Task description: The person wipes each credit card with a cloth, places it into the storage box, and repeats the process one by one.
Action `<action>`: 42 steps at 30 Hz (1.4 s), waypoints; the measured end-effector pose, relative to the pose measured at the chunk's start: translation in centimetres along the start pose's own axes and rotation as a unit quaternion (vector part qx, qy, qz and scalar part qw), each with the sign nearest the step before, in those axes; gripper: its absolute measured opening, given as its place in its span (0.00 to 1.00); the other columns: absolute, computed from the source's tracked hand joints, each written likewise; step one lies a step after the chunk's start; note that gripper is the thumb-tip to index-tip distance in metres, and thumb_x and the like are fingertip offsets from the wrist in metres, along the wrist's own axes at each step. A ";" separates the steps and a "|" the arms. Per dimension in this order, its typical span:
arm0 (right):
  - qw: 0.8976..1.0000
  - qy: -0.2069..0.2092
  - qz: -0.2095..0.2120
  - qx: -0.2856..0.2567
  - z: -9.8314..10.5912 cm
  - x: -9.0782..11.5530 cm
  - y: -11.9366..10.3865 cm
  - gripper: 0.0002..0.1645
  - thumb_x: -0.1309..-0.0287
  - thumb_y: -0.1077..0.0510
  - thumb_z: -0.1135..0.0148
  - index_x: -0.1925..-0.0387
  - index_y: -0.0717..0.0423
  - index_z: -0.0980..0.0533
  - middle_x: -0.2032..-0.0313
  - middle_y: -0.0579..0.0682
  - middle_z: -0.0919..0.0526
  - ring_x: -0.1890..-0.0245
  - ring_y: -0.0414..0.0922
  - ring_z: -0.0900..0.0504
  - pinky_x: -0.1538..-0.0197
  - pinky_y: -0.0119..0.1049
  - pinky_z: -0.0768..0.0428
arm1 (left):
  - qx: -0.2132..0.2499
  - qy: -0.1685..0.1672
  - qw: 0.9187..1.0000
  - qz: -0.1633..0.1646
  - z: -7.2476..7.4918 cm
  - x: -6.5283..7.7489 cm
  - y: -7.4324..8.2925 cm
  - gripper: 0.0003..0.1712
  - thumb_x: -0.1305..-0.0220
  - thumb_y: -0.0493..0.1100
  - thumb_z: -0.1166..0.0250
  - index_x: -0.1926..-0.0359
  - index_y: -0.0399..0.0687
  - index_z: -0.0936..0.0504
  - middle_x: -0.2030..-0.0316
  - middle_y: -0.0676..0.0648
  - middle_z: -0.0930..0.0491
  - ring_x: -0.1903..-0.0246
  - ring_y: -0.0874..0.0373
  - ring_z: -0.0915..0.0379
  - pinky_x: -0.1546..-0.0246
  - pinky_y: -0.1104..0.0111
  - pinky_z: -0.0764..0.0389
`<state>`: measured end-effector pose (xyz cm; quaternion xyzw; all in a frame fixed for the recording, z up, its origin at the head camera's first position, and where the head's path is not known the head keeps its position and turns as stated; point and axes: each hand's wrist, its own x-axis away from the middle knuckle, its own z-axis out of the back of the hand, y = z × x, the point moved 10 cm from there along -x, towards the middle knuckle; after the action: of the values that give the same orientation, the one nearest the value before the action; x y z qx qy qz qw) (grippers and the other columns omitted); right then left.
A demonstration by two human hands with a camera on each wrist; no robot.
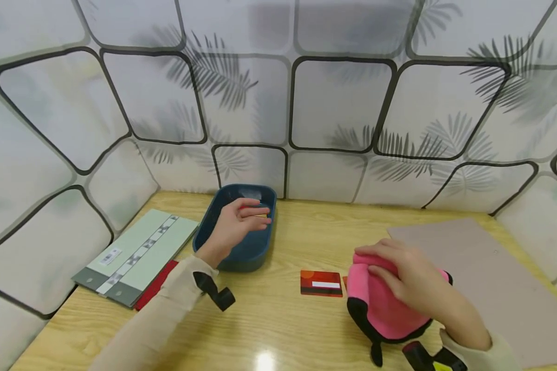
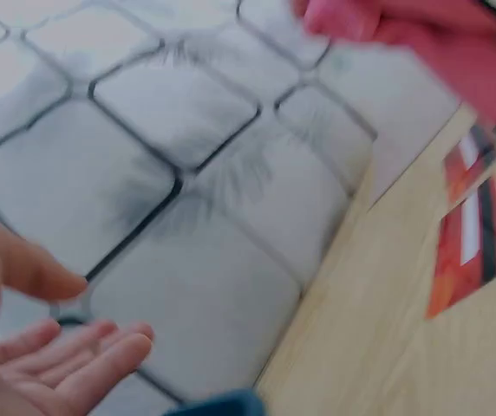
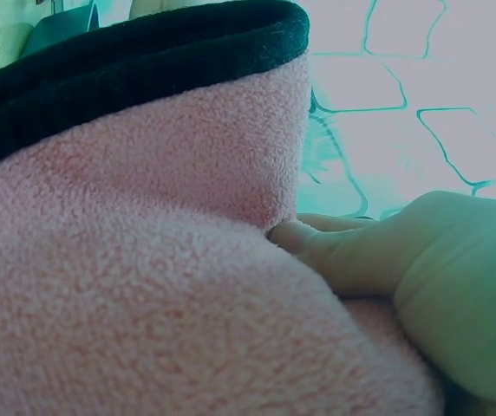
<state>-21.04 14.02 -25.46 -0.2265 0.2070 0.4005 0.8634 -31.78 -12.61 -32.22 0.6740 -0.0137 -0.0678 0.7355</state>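
Over the dark blue tray point(image 1: 245, 264), my left hand point(image 1: 236, 222) is held with its fingers extended and slightly apart. Nothing lies in its grasp in the left wrist view. Behind those fingers, bits of red and yellow show inside the tray. On the right, my right hand point(image 1: 418, 278) pinches a fold of pink fleecy cloth point(image 1: 390, 314) with black edging and a small black loop. The right wrist view shows the thumb pressed into the plush fabric point(image 3: 144, 286). A red card point(image 1: 320, 277) with a white strip lies left of the cloth, and a second red card point(image 2: 469, 165) is partly covered.
At the left lies a pale green folder point(image 1: 141, 247) with a patterned band, over something dark red point(image 1: 160, 283). A flat grey-beige board point(image 1: 487, 278) covers the table's right side. Patterned fabric walls point(image 1: 334, 103) enclose the wooden table point(image 1: 241, 330) at the back and sides.
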 end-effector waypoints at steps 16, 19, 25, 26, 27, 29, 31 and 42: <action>1.000 0.010 -0.002 0.004 0.2 -0.1 0.3 0.25 0.58 0.69 0.28 0.55 0.50 0.19 0.64 0.36 0.18 0.63 0.34 0.21 0.57 0.21 0.26 | 0.009 -0.227 0.966 -0.120 -11.5 4.2 -0.6 0.20 0.40 0.30 0.36 0.48 0.30 0.31 0.48 0.28 0.25 0.50 0.31 0.27 0.54 0.67 0.18; 1.000 0.012 -0.005 0.005 0.3 -0.1 0.3 0.25 0.57 0.69 0.28 0.55 0.49 0.18 0.63 0.36 0.18 0.63 0.34 0.21 0.58 0.22 0.25 | -0.035 -0.222 0.969 -0.104 -11.7 4.1 -2.1 0.21 0.41 0.32 0.34 0.48 0.32 0.29 0.48 0.31 0.24 0.49 0.33 0.30 0.53 0.65 0.20; 1.000 0.006 -0.003 0.008 0.1 -0.1 0.1 0.24 0.57 0.69 0.28 0.55 0.49 0.18 0.63 0.36 0.18 0.63 0.35 0.21 0.57 0.24 0.24 | -0.159 -0.217 0.961 -0.063 -11.8 4.2 -5.2 0.25 0.45 0.39 0.29 0.47 0.39 0.26 0.48 0.40 0.29 0.49 0.45 0.38 0.50 0.61 0.30; 1.000 0.004 -0.004 0.006 0.0 -0.1 0.1 0.24 0.57 0.69 0.28 0.55 0.49 0.18 0.63 0.36 0.18 0.63 0.35 0.21 0.57 0.23 0.24 | -0.178 -0.222 0.957 -0.062 -12.0 4.3 -5.5 0.25 0.46 0.40 0.29 0.47 0.40 0.26 0.48 0.41 0.30 0.49 0.47 0.39 0.50 0.62 0.32; 1.000 0.004 -0.004 0.004 0.1 -0.1 0.1 0.24 0.57 0.69 0.28 0.55 0.49 0.18 0.63 0.36 0.18 0.63 0.35 0.21 0.57 0.23 0.24 | -0.196 -0.225 0.952 -0.064 -12.1 4.4 -5.8 0.26 0.46 0.40 0.28 0.47 0.41 0.26 0.48 0.43 0.32 0.49 0.48 0.40 0.50 0.62 0.34; 1.000 0.008 -0.003 0.004 0.1 -0.1 0.1 0.25 0.58 0.69 0.27 0.55 0.50 0.18 0.64 0.36 0.18 0.63 0.34 0.21 0.58 0.24 0.24 | -0.221 -0.225 0.946 -0.074 -12.2 4.4 -6.0 0.26 0.46 0.40 0.28 0.47 0.42 0.26 0.50 0.42 0.33 0.48 0.48 0.42 0.49 0.61 0.36; 1.000 0.010 -0.002 0.007 0.1 -0.1 0.1 0.24 0.58 0.68 0.27 0.55 0.49 0.18 0.64 0.36 0.18 0.64 0.34 0.22 0.60 0.27 0.23 | -0.228 -0.216 0.946 -0.078 -12.1 4.3 -6.3 0.26 0.47 0.38 0.28 0.47 0.42 0.27 0.51 0.41 0.34 0.48 0.48 0.43 0.49 0.62 0.39; 1.000 0.000 -0.010 0.005 0.2 0.1 0.3 0.23 0.56 0.67 0.28 0.55 0.50 0.19 0.64 0.37 0.18 0.64 0.34 0.21 0.62 0.34 0.19 | -0.236 -0.184 0.950 -0.091 -12.4 3.4 -7.9 0.29 0.52 0.42 0.24 0.50 0.43 0.26 0.50 0.46 0.37 0.47 0.51 0.47 0.46 0.60 0.38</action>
<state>-21.17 14.40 -25.40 -0.2245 0.2071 0.3908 0.8683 -27.70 -1.43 -41.48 0.4552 -0.0715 -0.2584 0.8491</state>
